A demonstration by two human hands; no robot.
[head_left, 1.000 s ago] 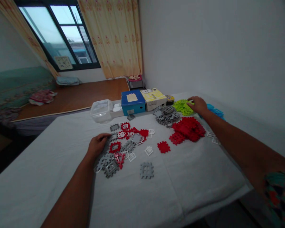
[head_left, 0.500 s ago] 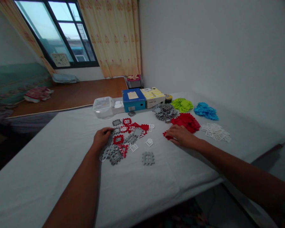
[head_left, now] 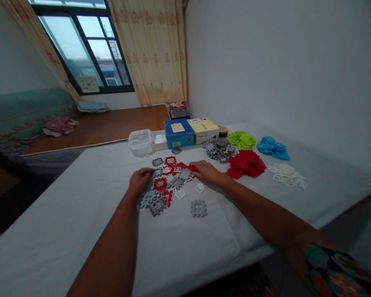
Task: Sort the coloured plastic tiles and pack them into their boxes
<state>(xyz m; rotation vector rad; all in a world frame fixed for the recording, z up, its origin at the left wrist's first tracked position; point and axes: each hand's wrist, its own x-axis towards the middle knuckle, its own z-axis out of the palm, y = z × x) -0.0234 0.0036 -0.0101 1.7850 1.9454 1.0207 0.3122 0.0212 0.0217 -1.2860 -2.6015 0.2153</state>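
A mixed heap of red, grey and white notched plastic building pieces lies between my hands, with a red square frame (head_left: 160,183) in it. My left hand (head_left: 139,181) rests at its left side, fingers curled, its fingertips at a grey notched piece (head_left: 157,171). At the heap's right edge, my right hand (head_left: 206,171) has its fingers closed over a red notched piece (head_left: 191,167). Part of that piece is hidden by the fingers. A single grey square piece (head_left: 198,208) lies flat nearer to me, and a small white window piece (head_left: 200,188) lies below my right hand.
Sorted piles stand to the right: grey (head_left: 219,148), red (head_left: 247,163), green (head_left: 241,140), blue (head_left: 273,148) and white (head_left: 287,175). Behind the heap are a clear plastic tub (head_left: 141,142), a blue box (head_left: 179,133) and a yellow-and-white box (head_left: 203,130). White cloth (head_left: 105,231) covers the table.
My right hand has moved left from the red pile to the right edge of the mixed heap. My left hand stays by the grey piece. The view has shifted slightly.
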